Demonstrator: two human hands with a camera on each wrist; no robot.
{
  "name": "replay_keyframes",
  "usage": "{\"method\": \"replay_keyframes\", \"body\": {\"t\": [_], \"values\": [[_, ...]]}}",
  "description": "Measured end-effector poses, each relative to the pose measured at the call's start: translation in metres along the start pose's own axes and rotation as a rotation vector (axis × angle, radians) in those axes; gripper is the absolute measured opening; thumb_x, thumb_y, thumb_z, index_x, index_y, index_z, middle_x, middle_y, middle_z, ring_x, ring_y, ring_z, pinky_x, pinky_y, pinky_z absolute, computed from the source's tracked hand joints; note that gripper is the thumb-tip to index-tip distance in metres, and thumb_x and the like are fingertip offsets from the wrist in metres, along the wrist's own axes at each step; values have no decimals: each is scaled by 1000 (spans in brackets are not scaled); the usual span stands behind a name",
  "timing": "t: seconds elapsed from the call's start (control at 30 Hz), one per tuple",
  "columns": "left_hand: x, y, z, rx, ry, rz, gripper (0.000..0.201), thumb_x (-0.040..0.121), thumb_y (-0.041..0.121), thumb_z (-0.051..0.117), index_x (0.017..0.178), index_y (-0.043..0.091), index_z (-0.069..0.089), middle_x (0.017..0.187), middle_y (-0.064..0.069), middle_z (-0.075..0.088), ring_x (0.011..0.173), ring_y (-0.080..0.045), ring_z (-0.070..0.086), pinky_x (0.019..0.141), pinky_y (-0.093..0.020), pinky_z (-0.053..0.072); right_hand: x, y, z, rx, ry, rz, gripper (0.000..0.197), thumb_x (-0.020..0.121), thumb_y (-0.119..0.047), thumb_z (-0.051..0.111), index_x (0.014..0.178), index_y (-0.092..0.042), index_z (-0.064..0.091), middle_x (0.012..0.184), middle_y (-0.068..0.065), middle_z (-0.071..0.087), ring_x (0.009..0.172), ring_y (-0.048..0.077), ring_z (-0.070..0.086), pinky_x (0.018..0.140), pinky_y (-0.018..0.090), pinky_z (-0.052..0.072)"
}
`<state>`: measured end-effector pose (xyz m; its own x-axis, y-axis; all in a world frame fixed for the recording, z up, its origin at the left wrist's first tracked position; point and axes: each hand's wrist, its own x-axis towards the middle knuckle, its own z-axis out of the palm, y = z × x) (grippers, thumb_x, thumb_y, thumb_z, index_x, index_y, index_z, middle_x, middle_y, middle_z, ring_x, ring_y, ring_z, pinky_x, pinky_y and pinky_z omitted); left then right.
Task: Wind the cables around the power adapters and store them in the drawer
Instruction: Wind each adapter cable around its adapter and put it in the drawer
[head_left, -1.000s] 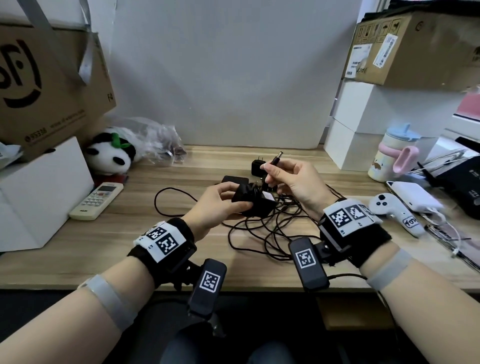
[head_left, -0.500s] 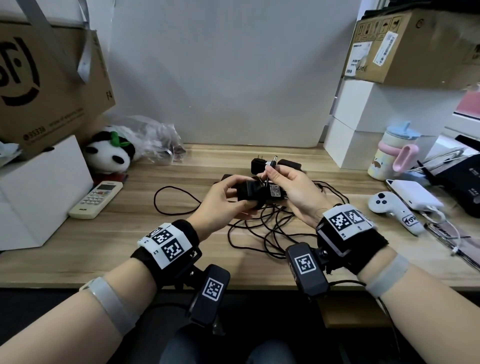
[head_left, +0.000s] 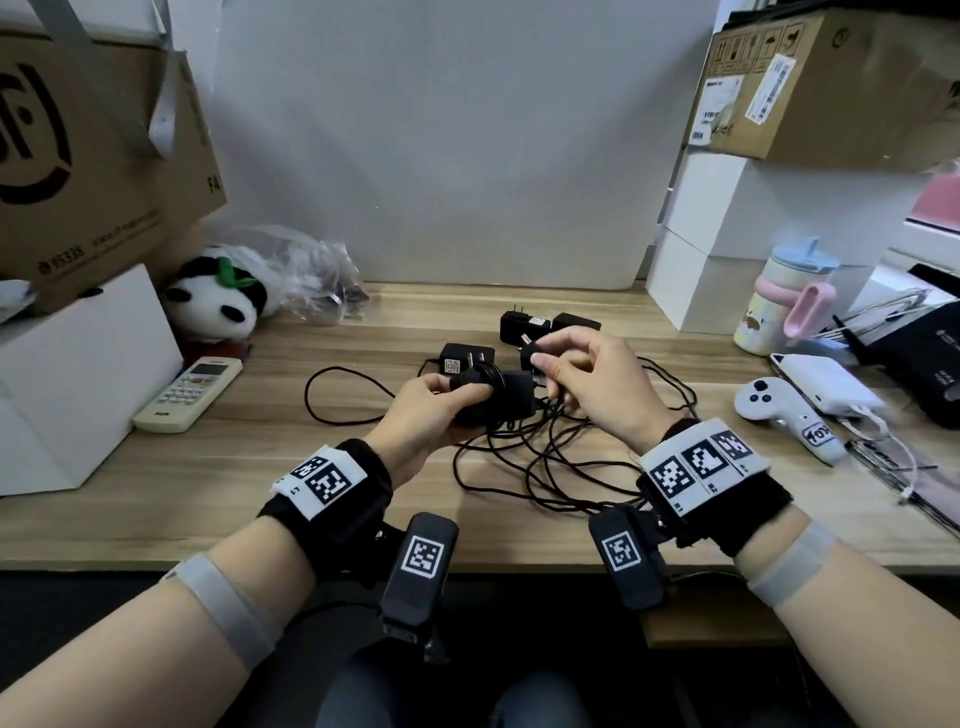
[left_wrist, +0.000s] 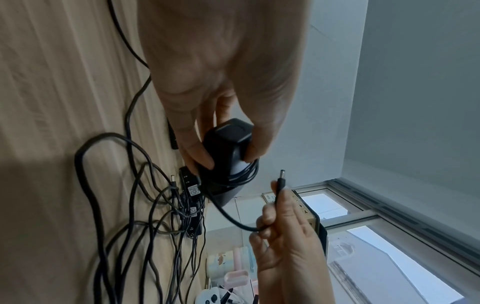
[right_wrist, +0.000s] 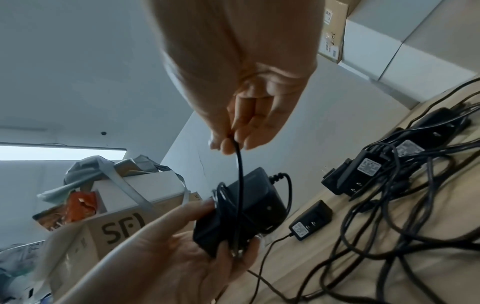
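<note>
My left hand (head_left: 434, 410) grips a black power adapter (head_left: 511, 397) above the desk, thumb on top; several turns of its thin black cable (left_wrist: 244, 174) are wound round its body (right_wrist: 249, 207). My right hand (head_left: 571, 374) pinches the free end of that cable just behind the barrel plug (left_wrist: 281, 179), a short slack loop running back to the adapter. Three more black adapters (head_left: 467, 358) (head_left: 522, 327) (head_left: 574, 323) lie on the wooden desk (head_left: 208, 467) behind my hands, their loose cables (head_left: 545, 457) tangled below my right hand. No drawer is in view.
On the left are a white remote (head_left: 189, 392), a panda plush (head_left: 218, 301), a white box (head_left: 78, 374) and a cardboard box (head_left: 93, 156). On the right are a white game controller (head_left: 784, 415), a power bank (head_left: 826, 384), a pastel cup (head_left: 789, 296) and stacked boxes (head_left: 727, 234).
My right hand carried the cable end down to the adapter and then back up to the right, adding a turn. The left hand has tilted the adapter slightly.
</note>
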<state>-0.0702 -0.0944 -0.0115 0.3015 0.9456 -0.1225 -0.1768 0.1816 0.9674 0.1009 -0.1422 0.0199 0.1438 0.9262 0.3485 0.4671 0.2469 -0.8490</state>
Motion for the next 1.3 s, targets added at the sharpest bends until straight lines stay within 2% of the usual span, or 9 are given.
{"method": "replay_keyframes", "body": {"t": [0.13,0.33,0.57,0.7,0.77,1.0,1.17,1.23,1.3], "values": [[-2,-1,-1,-45,-35,-5,21,87,3,63,80,9,43,87,-13,57,77,-23,61,54,-24,57,-1,6,0,-164,-54,1,6,82,-18,70,77,-20,69,62,0,66,54,4,59,53,21,46],[-4,-2,0,-38,-82,16,18,87,2,61,83,8,45,95,-18,59,82,-26,63,66,-30,58,-3,8,2,-239,-62,-15,12,79,-19,73,71,-24,65,63,-7,65,52,-4,56,56,8,39],[-2,4,-7,32,-170,6,15,87,2,61,89,8,47,94,-17,63,77,-23,66,68,-30,59,-7,6,4,-173,-54,-72,10,81,-14,71,72,-17,66,62,-8,63,54,-6,56,57,7,41],[-1,4,-7,39,-178,6,18,87,-2,60,96,6,47,94,-18,62,76,-23,66,64,-29,59,-9,9,3,-170,-67,-70,10,83,-13,69,73,-15,66,61,-7,63,55,-3,57,62,16,45],[-2,3,-7,63,-182,19,19,86,-2,60,97,6,47,92,-17,63,76,-23,67,62,-28,59,-10,9,3,-211,-68,-83,11,82,-14,69,72,-17,65,62,-8,63,56,-3,56,62,14,44],[-5,7,-9,180,-200,11,15,86,1,62,93,5,49,90,-16,65,74,-21,68,67,-30,60,-13,10,1,-355,-79,-126,13,80,-19,72,71,-23,63,68,-10,62,65,8,54,65,17,40],[-8,7,-7,188,-209,-43,11,90,11,60,95,6,52,85,-10,64,68,-16,67,61,-23,58,-13,7,-2,-374,-130,-142,13,81,-19,71,72,-23,63,70,-5,64,68,16,58,64,20,41],[-9,7,-7,167,-209,-52,9,90,11,60,94,7,53,85,-9,64,70,-16,66,62,-24,58,-14,5,-2,-403,-152,-151,12,81,-19,71,73,-22,63,70,-5,63,68,15,58,64,23,42],[-9,7,-7,148,-202,-59,9,90,10,59,93,6,52,85,-10,64,71,-16,66,61,-25,58,-16,5,1,-434,-152,-147,11,82,-20,70,73,-21,62,68,-6,61,62,7,53,60,19,39]]}}
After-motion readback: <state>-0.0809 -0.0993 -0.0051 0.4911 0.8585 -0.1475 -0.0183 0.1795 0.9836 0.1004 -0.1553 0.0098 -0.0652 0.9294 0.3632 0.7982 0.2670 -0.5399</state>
